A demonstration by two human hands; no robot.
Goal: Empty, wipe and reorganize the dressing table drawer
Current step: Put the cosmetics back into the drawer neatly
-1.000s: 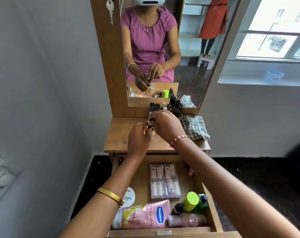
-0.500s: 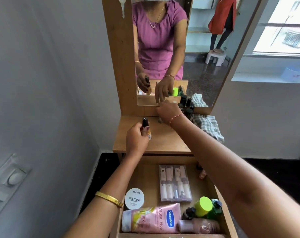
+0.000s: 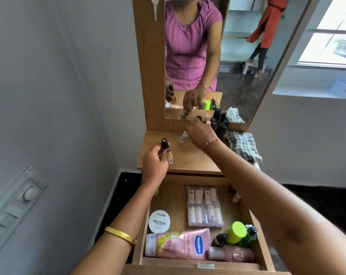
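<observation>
The dressing table drawer (image 3: 168, 262) stands pulled out below me. In it lie a clear case of cream tubes (image 3: 205, 207), a round white nail polish wipes tub (image 3: 159, 221), a pink Vaseline tube (image 3: 178, 245), a lime-capped green bottle (image 3: 236, 232) and a pinkish-brown bottle (image 3: 231, 254). My left hand (image 3: 155, 163) holds an orange nail polish bottle with a black cap (image 3: 164, 144) upright over the tabletop (image 3: 188, 161). My right hand (image 3: 201, 133) reaches to the back of the tabletop, fingertips pinching a small clear bottle (image 3: 182, 137) that leans sideways.
Several dark-capped bottles (image 3: 220, 124) cluster against the mirror (image 3: 237, 66) just right of my right hand. A checked cloth (image 3: 242, 144) lies on the table's right end. A grey wall with a switch panel (image 3: 15, 205) runs close along the left.
My hands, joined over one bottle a second ago, have parted. The left keeps the nail polish bottle near the front left; the right has gone back to the small clear bottle.
</observation>
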